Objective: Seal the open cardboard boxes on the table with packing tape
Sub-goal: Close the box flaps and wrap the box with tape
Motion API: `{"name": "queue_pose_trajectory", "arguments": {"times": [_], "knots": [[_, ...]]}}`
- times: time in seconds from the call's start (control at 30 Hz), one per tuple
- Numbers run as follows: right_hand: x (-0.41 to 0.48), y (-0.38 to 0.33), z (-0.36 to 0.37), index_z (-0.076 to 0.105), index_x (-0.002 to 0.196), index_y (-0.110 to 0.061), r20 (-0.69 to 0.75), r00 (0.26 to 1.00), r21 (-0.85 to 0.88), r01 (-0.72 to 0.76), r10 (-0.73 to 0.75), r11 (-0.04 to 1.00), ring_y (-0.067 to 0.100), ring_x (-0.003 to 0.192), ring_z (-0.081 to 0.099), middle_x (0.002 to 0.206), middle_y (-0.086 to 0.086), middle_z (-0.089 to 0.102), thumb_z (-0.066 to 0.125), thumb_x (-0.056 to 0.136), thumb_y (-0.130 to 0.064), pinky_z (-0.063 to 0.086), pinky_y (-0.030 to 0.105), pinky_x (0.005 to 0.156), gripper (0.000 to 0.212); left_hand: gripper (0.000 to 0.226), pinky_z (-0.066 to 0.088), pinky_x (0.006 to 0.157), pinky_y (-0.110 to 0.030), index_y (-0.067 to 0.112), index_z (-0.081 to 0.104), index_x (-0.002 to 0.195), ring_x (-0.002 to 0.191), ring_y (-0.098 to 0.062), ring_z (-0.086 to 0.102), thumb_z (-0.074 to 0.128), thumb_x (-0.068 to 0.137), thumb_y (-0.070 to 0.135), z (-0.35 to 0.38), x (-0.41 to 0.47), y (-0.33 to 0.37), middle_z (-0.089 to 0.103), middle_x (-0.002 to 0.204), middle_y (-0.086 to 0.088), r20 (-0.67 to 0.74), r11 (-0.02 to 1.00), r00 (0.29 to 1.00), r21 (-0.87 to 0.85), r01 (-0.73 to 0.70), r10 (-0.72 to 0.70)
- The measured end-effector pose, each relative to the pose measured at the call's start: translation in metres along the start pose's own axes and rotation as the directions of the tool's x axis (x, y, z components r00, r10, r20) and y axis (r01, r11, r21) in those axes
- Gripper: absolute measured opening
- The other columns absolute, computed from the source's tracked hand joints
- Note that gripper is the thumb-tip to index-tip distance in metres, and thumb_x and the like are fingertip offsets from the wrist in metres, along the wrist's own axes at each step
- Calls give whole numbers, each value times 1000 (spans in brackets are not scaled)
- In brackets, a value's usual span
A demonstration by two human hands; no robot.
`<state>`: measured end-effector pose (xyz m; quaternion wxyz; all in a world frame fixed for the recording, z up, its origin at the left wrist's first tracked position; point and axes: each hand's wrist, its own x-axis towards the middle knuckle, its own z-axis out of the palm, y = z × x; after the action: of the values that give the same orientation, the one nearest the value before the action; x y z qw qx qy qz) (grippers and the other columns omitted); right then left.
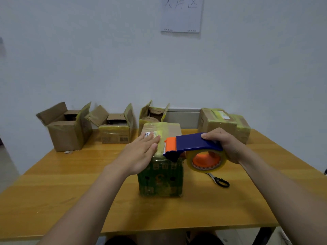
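Near edge: a wooden worktop [70, 191] is carrying everything. Mid-worktop, a box with a green printed front [160, 181] is standing closed, with yellowish tape showing along its top. The left grip [141, 154], a bare hand, is lying flat on the box top, fingers straight and holding nothing. It is probably pressing flaps and tape down so the box is not sliding. The right grip [224, 144] is wrapping closed round the blue tape dispenser [192, 142]. The dispenser's orange cutter end is sitting at the box's near top edge and the tape roll [203, 169] is hanging off to the right. The angle suggests a strip is being laid or cut. Scissors [219, 181] are lying near the box, on its right. Farther back, three open boxes [65, 133] are standing flaps-up at left and centre, not yet sealed. Two taped boxes [217, 122] are sitting back right. A paper sheet [181, 15] is hanging on the wall.
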<state>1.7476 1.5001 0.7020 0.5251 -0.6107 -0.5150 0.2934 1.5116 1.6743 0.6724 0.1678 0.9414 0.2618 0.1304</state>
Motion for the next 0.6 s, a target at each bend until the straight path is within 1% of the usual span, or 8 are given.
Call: {"name": "queue_pose_trajectory", "arguments": {"times": [0.1,0.2,0.3,0.37,0.4,0.47,0.53,0.6], "knots": [[-3,2,-6,63,55,-15,38,999,-15,-2,3,1000,11,53,55,58,2,59,62,86,-37,45,16,58,38,53,18,127,-42,43,15,163,158,-6,-2,16,111,49,3,1,-3,8,171,17,-13,997,1000,81,-12,14],[-2,-3,-12,63,57,-14,80,997,-69,2,4,998,12,56,56,61,3,61,64,86,-39,46,17,61,39,53,23,127,-47,46,15,162,158,-4,-1,14,109,53,4,-2,-7,9,171,19,-27,994,999,105,-16,19],[-7,-4,-30,52,60,4,11,1000,-108,5,-4,994,29,56,45,61,16,49,78,70,-56,41,22,57,67,53,24,126,-47,46,16,162,157,-2,-1,13,109,53,3,-3,-12,10,170,20,-22,995,1000,103,-15,18],[-16,-2,-45,54,68,14,-40,999,-123,-2,-3,992,34,61,45,68,20,52,82,59,-65,41,23,56,84,54,23,126,-47,46,16,162,157,-2,-1,14,109,53,2,-4,-12,10,171,20,-13,995,1000,95,-10,12],[-20,-2,-50,58,66,10,-46,999,-133,-11,5,991,32,59,49,66,19,55,82,60,-63,43,21,54,77,54,23,126,-48,45,16,162,158,-3,-1,14,109,53,1,-3,-9,9,171,19,-5,995,1000,104,-13,13],[-25,0,-53,60,53,-10,-36,999,-158,-16,11,987,17,49,50,56,8,55,76,68,-53,41,19,53,48,54,24,125,-50,42,18,163,159,-8,4,15,110,51,-2,0,-1,11,172,15,31,987,999,157,-18,14],[-25,1,-51,62,54,-12,-36,999,-190,-6,-1,982,16,48,51,56,9,56,73,68,-53,41,19,52,45,52,33,118,-50,36,24,162,155,-17,22,19,112,45,-8,5,12,24,169,9,58,972,998,233,-5,-8],[-22,2,-48,67,60,-9,-41,999,-229,-9,0,973,19,52,55,61,13,60,72,68,-56,44,20,54,48,49,41,108,-49,27,35,155,138,-23,44,24,110,40,-16,11,25,40,157,0,63,951,997,308,21,-42]]}}
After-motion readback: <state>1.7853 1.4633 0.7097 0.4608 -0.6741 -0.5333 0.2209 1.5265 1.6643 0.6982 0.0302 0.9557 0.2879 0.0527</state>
